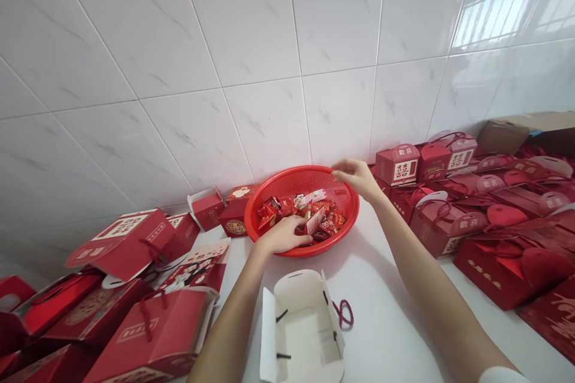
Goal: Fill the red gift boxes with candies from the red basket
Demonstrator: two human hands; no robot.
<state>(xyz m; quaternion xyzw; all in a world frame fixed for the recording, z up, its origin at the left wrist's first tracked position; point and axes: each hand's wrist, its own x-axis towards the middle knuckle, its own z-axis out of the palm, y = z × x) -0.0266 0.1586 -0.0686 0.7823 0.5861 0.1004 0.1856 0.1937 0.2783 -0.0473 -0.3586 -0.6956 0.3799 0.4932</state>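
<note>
A red plastic basket (348, 224) holds many wrapped candies (272, 212) in red and pink. My left hand (285, 234) reaches over its near rim, fingers apart, touching the candies beside a red packet. Over the basket's right rim hovers my right hand (356, 178), slightly blurred, with its fingers bent; whether anything is between them is hidden. An open box (308, 329), white inside, lies in front of the basket with its flaps raised and dark cord ends inside. A dark red cord loop (344, 314) sticks out at its right side.
Red gift boxes (148, 326) are piled on the left, some with open flaps. More closed red boxes (449, 221) fill the right side. A cardboard box (503, 134) stands at the back right. The white table (377, 293) meets a tiled wall (265, 114).
</note>
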